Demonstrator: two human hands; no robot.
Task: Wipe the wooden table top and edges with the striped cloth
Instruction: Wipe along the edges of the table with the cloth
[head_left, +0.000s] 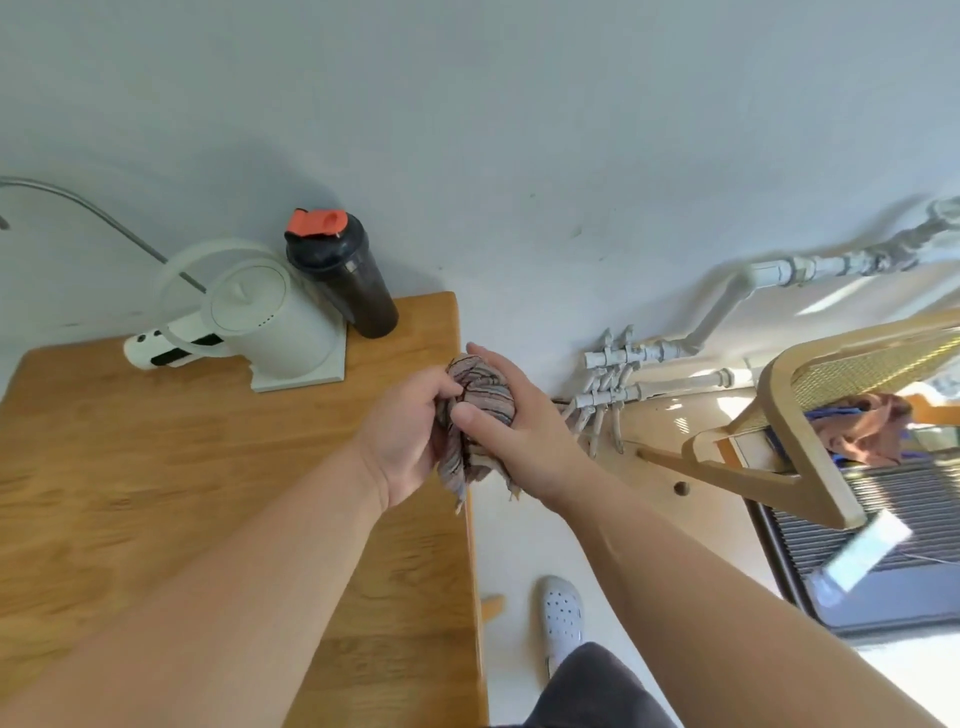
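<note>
Beyond me a pale grey wall carries white pipes; a wooden chair stands on the sunlit floor.

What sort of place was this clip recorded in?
Probably a home, a lived-in room or kitchen corner. A white electric kettle and a dark shaker bottle with an orange lid stand on the wooden table, a cane-backed wooden chair beside it, and exposed white wall pipes.

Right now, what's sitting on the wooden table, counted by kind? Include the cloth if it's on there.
Kettle, white, on its base: 1
Shaker bottle, dark with orange lid: 1
Total on the table: 2
The striped cloth is off the table, bunched between left hand and right hand.
</note>
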